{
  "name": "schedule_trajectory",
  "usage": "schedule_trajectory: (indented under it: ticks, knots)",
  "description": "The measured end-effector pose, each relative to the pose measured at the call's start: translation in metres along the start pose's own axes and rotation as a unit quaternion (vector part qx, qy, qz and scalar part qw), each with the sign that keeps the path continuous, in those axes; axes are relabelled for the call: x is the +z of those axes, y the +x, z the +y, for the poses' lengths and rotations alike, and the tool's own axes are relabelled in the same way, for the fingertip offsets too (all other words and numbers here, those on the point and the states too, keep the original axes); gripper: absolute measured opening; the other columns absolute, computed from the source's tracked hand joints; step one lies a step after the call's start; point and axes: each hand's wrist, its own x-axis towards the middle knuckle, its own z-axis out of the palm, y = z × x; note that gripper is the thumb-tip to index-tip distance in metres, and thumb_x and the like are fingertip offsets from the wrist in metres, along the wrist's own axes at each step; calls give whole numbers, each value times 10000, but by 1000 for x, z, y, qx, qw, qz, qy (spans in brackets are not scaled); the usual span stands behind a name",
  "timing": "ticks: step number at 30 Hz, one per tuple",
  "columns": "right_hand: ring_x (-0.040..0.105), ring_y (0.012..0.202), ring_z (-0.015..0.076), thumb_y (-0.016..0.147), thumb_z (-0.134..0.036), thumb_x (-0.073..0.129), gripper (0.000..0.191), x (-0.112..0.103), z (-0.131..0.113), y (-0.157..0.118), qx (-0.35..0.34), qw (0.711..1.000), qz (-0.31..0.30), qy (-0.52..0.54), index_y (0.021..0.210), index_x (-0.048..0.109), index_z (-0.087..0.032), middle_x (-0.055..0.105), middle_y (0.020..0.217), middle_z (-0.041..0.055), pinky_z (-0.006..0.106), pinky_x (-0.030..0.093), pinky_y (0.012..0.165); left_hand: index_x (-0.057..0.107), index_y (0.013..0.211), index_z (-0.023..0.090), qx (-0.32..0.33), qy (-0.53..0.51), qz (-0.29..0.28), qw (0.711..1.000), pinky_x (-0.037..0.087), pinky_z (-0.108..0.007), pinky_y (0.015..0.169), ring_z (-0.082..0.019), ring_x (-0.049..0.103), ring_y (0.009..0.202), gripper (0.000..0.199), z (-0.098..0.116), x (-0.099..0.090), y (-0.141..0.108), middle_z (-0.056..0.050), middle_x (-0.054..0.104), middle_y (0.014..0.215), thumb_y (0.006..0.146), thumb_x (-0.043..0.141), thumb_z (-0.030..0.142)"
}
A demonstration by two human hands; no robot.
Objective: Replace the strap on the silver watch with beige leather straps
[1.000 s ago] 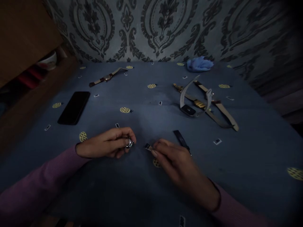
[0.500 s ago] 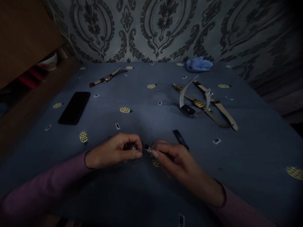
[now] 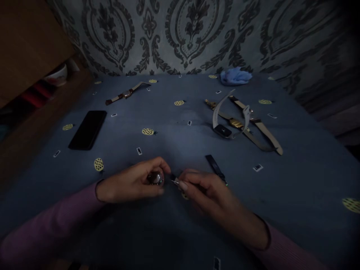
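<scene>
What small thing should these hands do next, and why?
Probably ease the dark strap piece slightly nearer the round watch case: the right hand pinches the piece, its thin metallic bit pointing toward the left hand, which holds the case, and the two parts look separate.

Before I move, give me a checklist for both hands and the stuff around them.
1. Left hand has the round watch case: ok.
2. Right hand pinches the small dark-ended piece: ok.
3. Exact fit between case and piece: cannot tell, too dim and small.
4. Phone away from both hands: ok.
5. Smartwatch and gold watch separate in view: not ok, they overlap.
</scene>
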Motion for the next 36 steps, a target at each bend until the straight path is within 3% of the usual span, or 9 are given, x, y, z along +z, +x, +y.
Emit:
schedule_trajectory:
  ticks: [5,10,15,20,27,36]
  knots:
    - [394,505,66,947,-359,461,362,0,3,1,-10,1000,-11,-5,645,502,-165,431,673,-23,196,336,430,487,992,181,-12,-96,-39,995,452,-289,752,-114,574,756,162,2,-6,-6,-17,614,904,854,571,171]
    - [385,487,50,945,-384,467,368,-1,5,2,-9,999,-38,22,660,514,-155,446,704,-17,193,335,421,531,885,152,-17,-116,-39,992,410,-225,585,-99,572,638,125,-3,-10,-2,-49,678,850,828,622,214]
    - [379,477,41,942,-405,481,387,-4,3,1,0,998,-52,42,643,490,-159,446,710,-22,191,323,416,629,871,134,-6,-44,-9,999,354,-209,550,-80,431,587,161,0,-13,-2,14,553,687,853,593,290]
    - [379,488,48,935,-424,483,395,-6,-1,4,5,997,-71,41,639,476,-163,473,755,-3,201,319,416,616,878,136,-13,-41,-11,999,290,-204,513,-77,312,559,252,2,-12,-3,49,394,641,920,495,354]
    - [468,636,112,958,-293,451,349,-4,3,8,-63,995,-68,-40,630,472,-175,489,714,2,248,389,579,560,812,141,-51,-8,-3,999,266,-194,487,-72,289,521,344,3,-8,-3,72,336,576,949,429,428]
    - [494,659,123,967,-269,436,314,0,3,8,-88,992,-70,-57,680,521,-172,528,734,13,272,409,614,557,765,146,-67,21,14,997,267,-211,482,-78,317,515,371,5,-6,0,65,354,559,935,433,451]
